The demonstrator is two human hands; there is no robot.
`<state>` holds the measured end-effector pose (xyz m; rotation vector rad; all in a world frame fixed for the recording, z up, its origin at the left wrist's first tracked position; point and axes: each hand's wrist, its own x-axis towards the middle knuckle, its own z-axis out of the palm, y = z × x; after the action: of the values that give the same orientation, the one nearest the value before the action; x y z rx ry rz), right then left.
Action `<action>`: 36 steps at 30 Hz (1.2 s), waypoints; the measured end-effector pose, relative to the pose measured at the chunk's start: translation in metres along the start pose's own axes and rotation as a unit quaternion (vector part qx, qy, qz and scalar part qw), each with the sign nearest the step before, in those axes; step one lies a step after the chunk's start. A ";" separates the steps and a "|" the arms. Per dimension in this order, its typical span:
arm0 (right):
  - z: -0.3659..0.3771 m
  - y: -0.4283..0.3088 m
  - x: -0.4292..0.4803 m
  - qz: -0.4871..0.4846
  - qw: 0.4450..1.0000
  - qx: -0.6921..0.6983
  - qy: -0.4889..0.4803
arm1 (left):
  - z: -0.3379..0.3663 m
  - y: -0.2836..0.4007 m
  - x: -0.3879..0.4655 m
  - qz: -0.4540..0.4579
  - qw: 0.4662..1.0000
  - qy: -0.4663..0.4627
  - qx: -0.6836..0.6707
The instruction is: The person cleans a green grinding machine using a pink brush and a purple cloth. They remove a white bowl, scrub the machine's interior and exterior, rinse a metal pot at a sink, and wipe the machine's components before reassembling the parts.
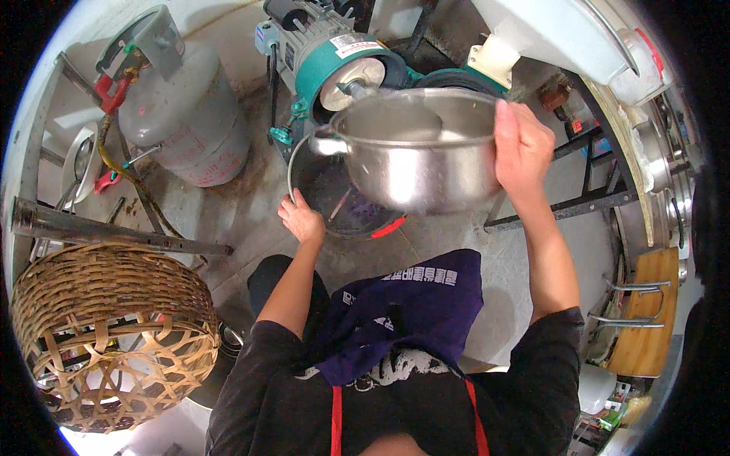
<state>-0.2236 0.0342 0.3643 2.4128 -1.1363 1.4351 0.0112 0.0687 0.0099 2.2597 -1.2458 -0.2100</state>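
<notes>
My right hand (pixel 522 151) grips the right side of a stainless steel pot (pixel 422 174), thumb on its rim. The pot is held raised and tilted, partly covering a dark round tub (pixel 319 194) with a red handle (pixel 389 227) on the floor. A thin stick-like thing lies inside the tub; the rest of its content is hard to make out. My left hand (pixel 302 219) rests on the tub's left rim, the fingers reaching over the edge. Behind the pot is a green-housed motorised machine (pixel 319 62) with a pale round disc.
A grey gas cylinder (pixel 182 114) with a red regulator and a hose stands at the upper left. A woven bamboo basket (pixel 114 290) is at the lower left beside a metal bar (pixel 114 225). A black metal frame (pixel 564 211) and a wooden board (pixel 647 313) are at the right.
</notes>
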 end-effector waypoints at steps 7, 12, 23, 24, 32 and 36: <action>0.007 0.001 -0.023 -0.028 0.999 -0.004 -0.017 | 0.004 -0.005 0.001 0.002 1.000 0.008 -0.013; -0.007 0.002 -0.054 0.008 0.999 0.015 -0.047 | 0.004 -0.004 -0.001 0.014 1.000 0.004 -0.019; -0.039 -0.015 -0.099 0.021 0.991 0.030 -0.125 | 0.003 -0.003 0.000 -0.001 1.000 0.006 -0.024; -0.041 -0.018 -0.096 0.033 0.990 0.025 -0.131 | -0.002 0.002 -0.002 -0.004 1.000 0.001 -0.026; 0.004 -0.011 0.008 -0.038 0.994 -0.055 -0.083 | 0.009 -0.008 0.000 0.013 0.999 0.050 -0.013; 0.022 -0.011 0.040 -0.046 0.993 -0.095 -0.053 | 0.011 -0.007 0.001 0.027 0.998 0.047 -0.013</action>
<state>-0.1894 0.0108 0.3867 2.3965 -1.1117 1.1304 0.0131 0.0668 -0.0029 2.1851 -1.2467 -0.0983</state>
